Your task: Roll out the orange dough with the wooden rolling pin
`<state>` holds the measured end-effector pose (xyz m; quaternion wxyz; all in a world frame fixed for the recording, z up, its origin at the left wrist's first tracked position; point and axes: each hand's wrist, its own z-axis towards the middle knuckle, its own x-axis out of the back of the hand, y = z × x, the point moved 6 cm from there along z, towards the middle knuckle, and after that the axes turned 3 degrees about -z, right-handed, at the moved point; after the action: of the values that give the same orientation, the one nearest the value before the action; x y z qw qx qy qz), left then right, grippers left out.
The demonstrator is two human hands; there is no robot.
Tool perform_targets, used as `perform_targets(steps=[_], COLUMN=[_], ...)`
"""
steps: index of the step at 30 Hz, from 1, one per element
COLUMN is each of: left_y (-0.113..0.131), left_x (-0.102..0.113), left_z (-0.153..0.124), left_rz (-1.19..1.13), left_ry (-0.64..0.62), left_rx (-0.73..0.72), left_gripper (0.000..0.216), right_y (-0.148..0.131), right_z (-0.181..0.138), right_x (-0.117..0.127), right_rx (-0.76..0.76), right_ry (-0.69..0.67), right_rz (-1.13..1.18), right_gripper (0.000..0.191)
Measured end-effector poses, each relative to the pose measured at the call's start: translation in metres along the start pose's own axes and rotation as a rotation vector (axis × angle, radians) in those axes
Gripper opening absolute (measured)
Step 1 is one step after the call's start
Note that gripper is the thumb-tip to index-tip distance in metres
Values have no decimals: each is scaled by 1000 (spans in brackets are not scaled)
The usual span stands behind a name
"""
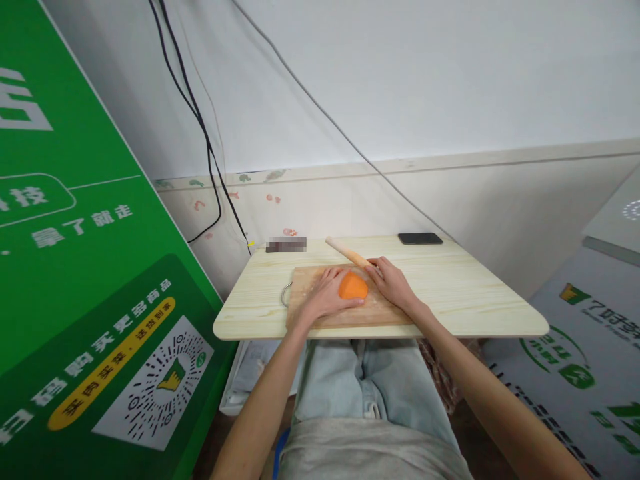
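Observation:
A smooth, bright orange lump that looks like dough rests on a wooden cutting board with a metal loop handle at its left. My left hand curls round the lump's left side, thumb along the near edge and fingers on the far side. A wooden rolling pin, pale at its far end, slants up and to the left in my right hand, whose fingers close round its near end. That hand is just right of the lump, over the board; its palm side is hidden.
The board lies near the front edge of a light wood-grain table. A black phone and a blurred-out dark item lie at the back by the wall. A green printed panel stands left, a grey printed cabinet right.

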<state>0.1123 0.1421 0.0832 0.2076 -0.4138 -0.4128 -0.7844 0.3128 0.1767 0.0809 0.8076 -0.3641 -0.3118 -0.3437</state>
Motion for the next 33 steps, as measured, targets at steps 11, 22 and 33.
perform_targets(steps=[11,22,33], left_y=[0,0,4], left_x=[-6,-5,-2], left_z=[1,4,6], left_rz=[51,31,-8], left_ry=[-80,-86,-64], left_rx=[62,25,-11], left_gripper=[101,88,77], right_y=[0,-1,-2], right_z=[-1,-1,-1], right_x=[-1,-1,0], right_rx=[15,13,9], right_ry=[9,8,-2], right_rz=[1,0,-3], right_gripper=[40,40,40])
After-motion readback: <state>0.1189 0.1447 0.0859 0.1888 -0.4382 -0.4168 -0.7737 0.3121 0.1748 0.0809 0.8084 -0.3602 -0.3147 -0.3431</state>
